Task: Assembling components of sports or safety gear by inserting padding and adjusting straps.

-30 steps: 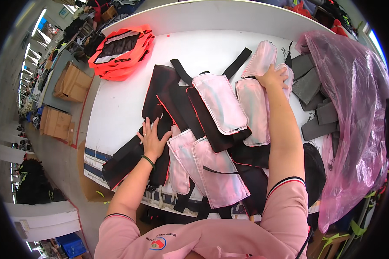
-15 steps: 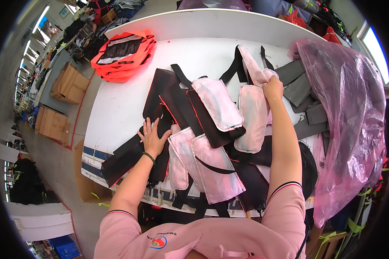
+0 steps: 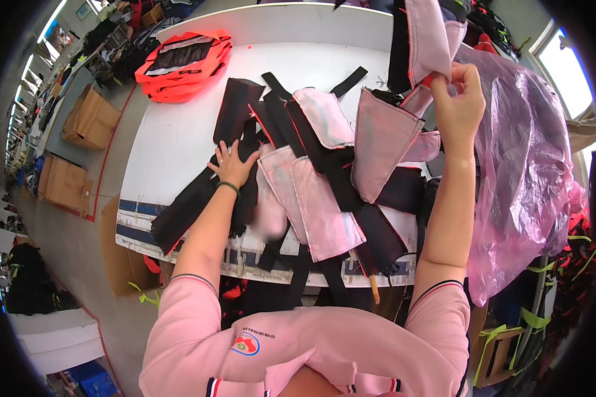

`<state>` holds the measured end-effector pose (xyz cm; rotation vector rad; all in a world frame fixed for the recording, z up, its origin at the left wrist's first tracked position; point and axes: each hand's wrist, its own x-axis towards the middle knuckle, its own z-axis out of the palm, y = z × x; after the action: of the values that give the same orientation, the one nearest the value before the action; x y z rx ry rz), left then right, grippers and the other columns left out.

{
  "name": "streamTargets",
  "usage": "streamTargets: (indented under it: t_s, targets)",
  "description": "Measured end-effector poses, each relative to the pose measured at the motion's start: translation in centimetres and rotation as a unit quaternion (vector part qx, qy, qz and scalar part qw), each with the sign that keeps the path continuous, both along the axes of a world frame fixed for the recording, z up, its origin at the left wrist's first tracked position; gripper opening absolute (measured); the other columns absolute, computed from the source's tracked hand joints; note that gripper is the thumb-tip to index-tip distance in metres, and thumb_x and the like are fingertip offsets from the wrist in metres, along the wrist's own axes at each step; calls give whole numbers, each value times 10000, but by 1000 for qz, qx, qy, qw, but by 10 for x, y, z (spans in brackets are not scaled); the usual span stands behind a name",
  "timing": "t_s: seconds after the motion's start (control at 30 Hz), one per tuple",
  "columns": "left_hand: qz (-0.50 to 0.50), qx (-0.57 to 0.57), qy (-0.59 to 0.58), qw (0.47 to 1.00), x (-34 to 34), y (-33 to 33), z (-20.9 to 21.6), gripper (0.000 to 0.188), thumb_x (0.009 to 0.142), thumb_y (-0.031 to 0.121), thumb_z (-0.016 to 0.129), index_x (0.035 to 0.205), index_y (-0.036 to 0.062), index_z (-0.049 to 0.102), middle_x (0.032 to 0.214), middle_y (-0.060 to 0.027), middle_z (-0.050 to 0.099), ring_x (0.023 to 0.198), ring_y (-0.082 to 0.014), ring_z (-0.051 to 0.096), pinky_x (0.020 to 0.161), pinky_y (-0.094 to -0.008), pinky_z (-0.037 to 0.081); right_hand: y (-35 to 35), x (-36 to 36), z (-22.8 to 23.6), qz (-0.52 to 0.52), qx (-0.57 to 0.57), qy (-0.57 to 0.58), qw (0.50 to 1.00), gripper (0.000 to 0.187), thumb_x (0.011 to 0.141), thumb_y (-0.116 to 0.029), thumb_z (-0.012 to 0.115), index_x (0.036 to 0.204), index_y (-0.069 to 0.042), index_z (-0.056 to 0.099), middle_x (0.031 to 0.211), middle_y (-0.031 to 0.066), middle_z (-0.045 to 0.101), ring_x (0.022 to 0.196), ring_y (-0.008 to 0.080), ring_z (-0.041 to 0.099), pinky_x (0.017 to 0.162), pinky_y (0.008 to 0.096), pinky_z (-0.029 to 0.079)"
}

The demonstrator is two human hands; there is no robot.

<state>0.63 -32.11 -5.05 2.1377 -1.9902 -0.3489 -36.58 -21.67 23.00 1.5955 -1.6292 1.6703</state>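
My left hand (image 3: 234, 165) lies flat with fingers spread on black fabric strips (image 3: 185, 210) at the left of a loose pile. At the far right, the fingers of my right hand (image 3: 459, 109) pinch a pale pink fabric panel (image 3: 429, 43). That panel is raised over the pile, with black fabric beside it; its upper end leaves the view. Below it a connected-looking pink panel (image 3: 385, 149) stands tilted. Several stitched pink pads (image 3: 324, 208) and red-edged black bands (image 3: 235, 109) overlap in the middle. The pile hides parts of many pieces.
Orange mesh-panelled bags (image 3: 182, 69) are stacked at the far left of the white table (image 3: 169, 155). A low white board (image 3: 278, 26) borders its back. Translucent pink plastic (image 3: 523, 178) drapes over the right side. Cardboard boxes (image 3: 91, 119) stand on the floor at left.
My right hand has lifted the pink panel up and to the right, and the pieces under it have shifted and tilted. My left hand keeps its place on the black strips.
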Motion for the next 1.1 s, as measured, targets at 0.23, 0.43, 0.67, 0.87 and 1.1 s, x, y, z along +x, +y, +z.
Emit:
streamTargets:
  t_s: [0.23, 0.43, 0.67, 0.87, 1.1]
  targets:
    - [-37, 104, 106, 988, -1, -32, 13, 908, 698, 707, 580, 1437, 245, 323, 1541, -161, 116, 1423, -329, 108, 1047, -677, 52, 51, 60, 22, 16, 204, 103, 973, 140, 749, -112, 596, 802, -9, 516, 743, 164, 599, 704, 325, 590, 635, 423, 462]
    - [-93, 3, 348, 933, 41, -9, 23, 619, 779, 383, 704, 1238, 10, 521, 1262, -187, 531, 1196, -325, 480, 1001, -368, 383, 43, 67, -163, -44, 454, 160, 875, 208, 737, -152, 589, 878, -17, 516, 790, 199, 606, 798, 387, 594, 725, 466, 472]
    - [-31, -7, 99, 995, 115, 78, 29, 619, 771, 491, 662, 1271, 164, 502, 1341, -135, 448, 1301, -314, 349, 1027, -592, 261, 84, 66, -198, -43, 452, 109, 884, 490, 737, -79, 603, 1211, -37, 490, 1115, 228, 560, 1053, 390, 541, 909, 502, 417]
    - [-33, 87, -23, 995, 168, 121, 40, 844, 732, 499, 700, 1423, 216, 308, 1483, -108, 285, 1370, -299, 262, 1025, -694, 165, 205, 152, -170, 77, 386, 149, 907, 735, 765, -362, 706, 1388, -138, 386, 1450, 202, 295, 1353, 404, 250, 1055, 589, 239]
    - [-61, 29, -32, 997, 171, 136, 37, 643, 747, 359, 677, 1309, 121, 475, 1233, -182, 565, 1147, -343, 530, 986, -436, 412, 250, 181, -252, 105, 461, 214, 855, 815, 761, -599, 596, 1432, -213, 341, 1523, 97, 218, 1405, 365, 149, 1076, 626, 144]
